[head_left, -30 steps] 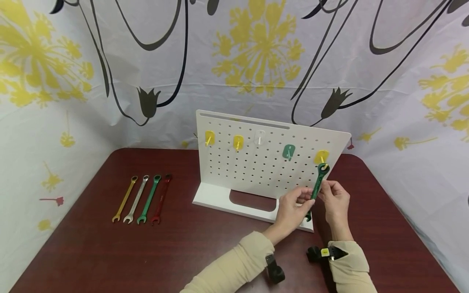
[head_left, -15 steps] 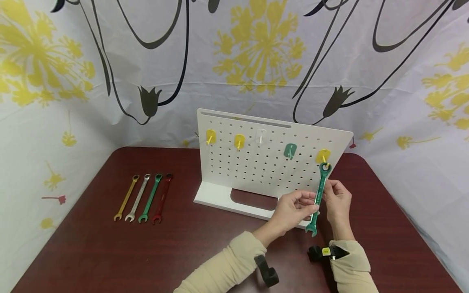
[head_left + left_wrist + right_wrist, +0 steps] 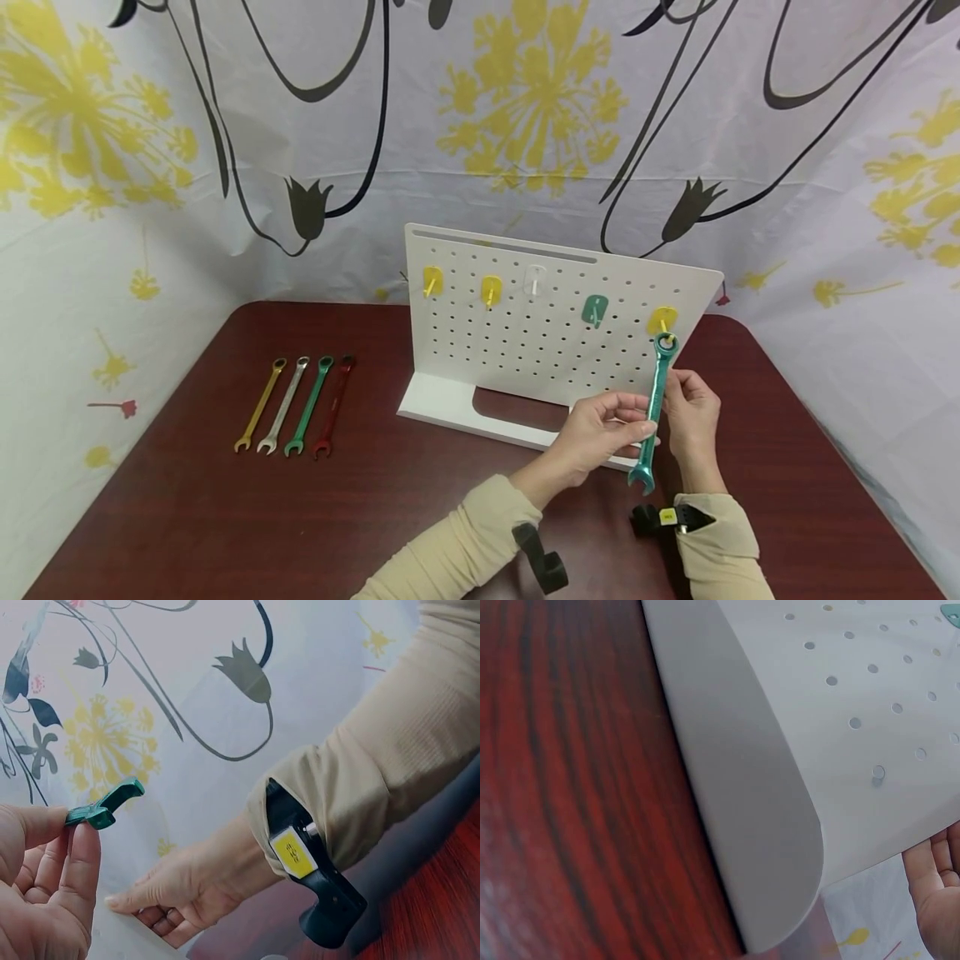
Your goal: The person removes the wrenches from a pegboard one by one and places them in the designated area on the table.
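Note:
My left hand pinches a green combination wrench by its lower shank, between thumb and fingers. The wrench slants upright, open end down. Its ring end overlaps the tip of the rightmost yellow hook, and a bit of yellow shows inside the ring; whether its weight hangs there I cannot tell. In the left wrist view the wrench's open end pokes out past the left fingers. My right hand grips the right edge of the white pegboard, and in the right wrist view its fingers meet that edge.
More hooks on the board are yellow, clear and green. At left on the dark red table lie a gold wrench, a silver wrench, a green wrench and a red wrench.
The wrench's open end has swung down and toward me, while its ring end stays by the yellow hook. My left wrist has dropped slightly leftward. The right hand keeps its place at the board's edge.

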The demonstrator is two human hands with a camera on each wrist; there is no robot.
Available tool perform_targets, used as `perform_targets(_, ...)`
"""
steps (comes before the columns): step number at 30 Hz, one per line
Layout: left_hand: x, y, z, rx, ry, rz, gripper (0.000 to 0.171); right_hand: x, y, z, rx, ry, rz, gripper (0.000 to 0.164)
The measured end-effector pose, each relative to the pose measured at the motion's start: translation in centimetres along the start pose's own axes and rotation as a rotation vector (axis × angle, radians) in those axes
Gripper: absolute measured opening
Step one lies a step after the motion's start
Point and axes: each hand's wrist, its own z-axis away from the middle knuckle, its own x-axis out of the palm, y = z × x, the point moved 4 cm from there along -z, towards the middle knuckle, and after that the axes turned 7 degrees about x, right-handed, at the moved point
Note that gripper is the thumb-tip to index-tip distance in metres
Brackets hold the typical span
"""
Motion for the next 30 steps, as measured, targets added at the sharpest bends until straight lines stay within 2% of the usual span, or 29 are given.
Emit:
perform_targets(8, 0.2, 0.4, 0.0, -0.009, -0.023, 0.051, 0.026, 0.0, -0.1, 0.1, -0.022, 0.011, 0.026, 0.019)
perform_targets(15, 0.2, 0.8, 0.0, -0.016, -0.022, 0.055, 0.026, 0.1, -0.2, 0.1, -0.019, 0.008, 0.015, 0.018)
perform_targets(22, 0.2, 1.6, 0.1, 0.019, -0.038, 0.037, 0.027, 0.2, -0.2, 0.2, -0.024, -0.006, -0.018, 0.016)
perform_targets(30, -0.2, 1.8, 0.4, 0.020, -0.045, 0.018, 0.026, 0.2, -0.1, 0.2, -0.001, -0.018, -0.054, 0.015)
